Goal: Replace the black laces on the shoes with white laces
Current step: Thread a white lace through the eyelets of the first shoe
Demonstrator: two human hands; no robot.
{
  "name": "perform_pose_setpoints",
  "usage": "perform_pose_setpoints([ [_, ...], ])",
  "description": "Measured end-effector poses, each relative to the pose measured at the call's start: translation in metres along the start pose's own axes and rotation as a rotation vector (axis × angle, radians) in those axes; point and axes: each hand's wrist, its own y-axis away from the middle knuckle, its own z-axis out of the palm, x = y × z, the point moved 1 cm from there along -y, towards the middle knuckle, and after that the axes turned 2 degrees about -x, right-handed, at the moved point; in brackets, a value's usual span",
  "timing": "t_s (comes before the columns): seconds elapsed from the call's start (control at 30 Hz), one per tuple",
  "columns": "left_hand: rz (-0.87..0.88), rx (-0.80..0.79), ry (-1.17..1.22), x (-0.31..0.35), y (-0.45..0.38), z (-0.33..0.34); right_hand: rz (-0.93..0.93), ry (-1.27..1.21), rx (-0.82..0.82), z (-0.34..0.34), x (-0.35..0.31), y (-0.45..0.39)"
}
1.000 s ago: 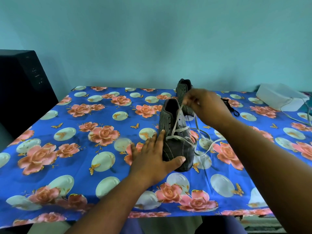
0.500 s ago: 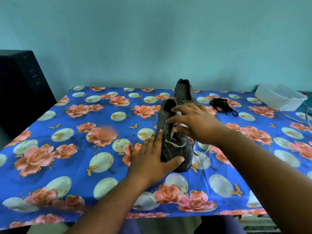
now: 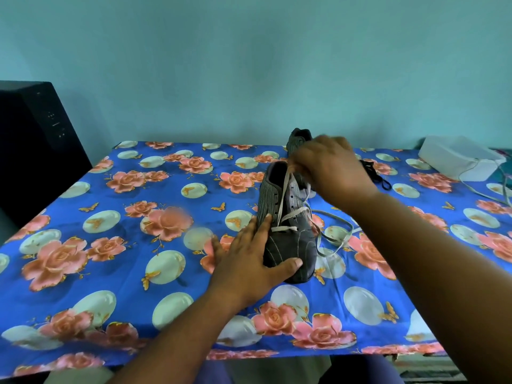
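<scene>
The near shoe (image 3: 286, 225) stood on the flowered tablecloth (image 3: 110, 245), toe toward the person, its long axis running away toward the wall. The left hand (image 3: 249, 261) lay flat against the shoe's left side, fingers straight, thumb across the toe. Above the shoe's collar, the right hand (image 3: 329, 167) pinched 1 end of the white lace (image 3: 285, 195), which ran down to the lower eyelets; that hand was nearer the empty eyelets. It hid most of the second shoe (image 3: 297, 137) and part of the black laces (image 3: 376, 176) behind the near shoe. Motion blur obscured the fingertips.
</scene>
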Motion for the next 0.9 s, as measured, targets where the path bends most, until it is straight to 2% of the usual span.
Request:
perform_pose_setpoints([
  [0.07, -0.005, -0.002, -0.002, 0.0, 0.001, 0.0, 0.095, 0.051, 0.046, 0.0, 0.003, -0.01],
  [0.13, -0.012, -0.003, -0.01, 0.0, 0.001, 0.0, 0.105, 0.069, 0.029, 0.008, -0.004, -0.012],
  [0.33, -0.021, -0.024, 0.107, 0.003, 0.001, -0.009, 0.263, -0.04, -0.039, 0.012, -0.023, 0.006],
  [0.43, 0.02, 0.119, 0.248, 0.003, -0.007, -0.017, 0.351, -0.254, -0.054, 0.008, -0.03, 0.034],
  [0.57, 0.07, 0.306, 0.299, 0.005, -0.024, -0.026, 0.574, -0.418, -0.195, 0.01, -0.039, 0.069],
  [0.67, 0.109, 0.348, 0.235, 0.013, -0.033, -0.033, 0.721, -0.552, -0.131, 0.009, -0.044, 0.083],
  [0.77, 0.141, 0.388, 0.137, 0.022, -0.038, -0.038, 0.713, -0.693, -0.157, 0.013, -0.048, 0.084],
  [0.9, 0.146, 0.364, 0.199, 0.024, -0.042, -0.038, 0.67, -0.744, -0.086, 0.018, -0.056, 0.076],
])
